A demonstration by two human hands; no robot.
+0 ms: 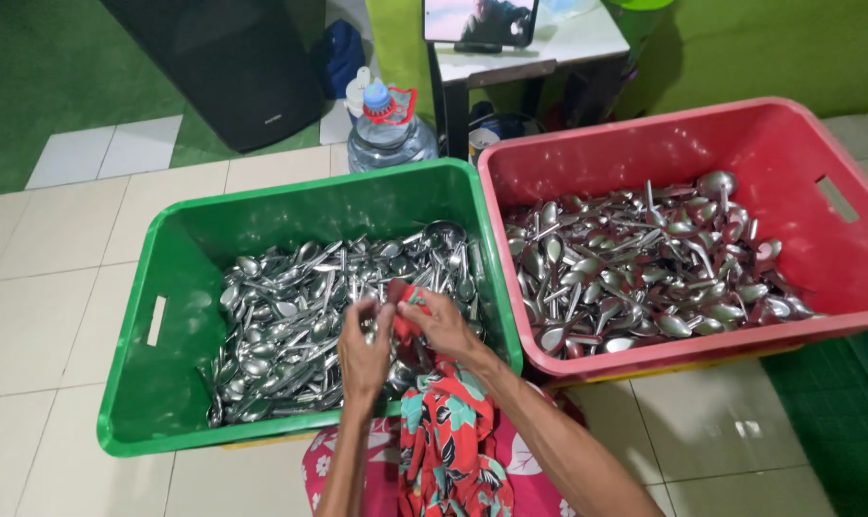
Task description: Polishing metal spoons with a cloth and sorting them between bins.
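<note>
A red cloth (407, 308) was pinched between both hands (365, 347) (440, 324) over the green crate's (156, 383) near edge; any spoon (290, 335) inside it was hidden.

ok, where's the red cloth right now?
In the head view the red floral cloth is low at centre, draped over the front rim of the green crate. Its top end is pinched between the left hand and right hand, above the spoons.
</note>
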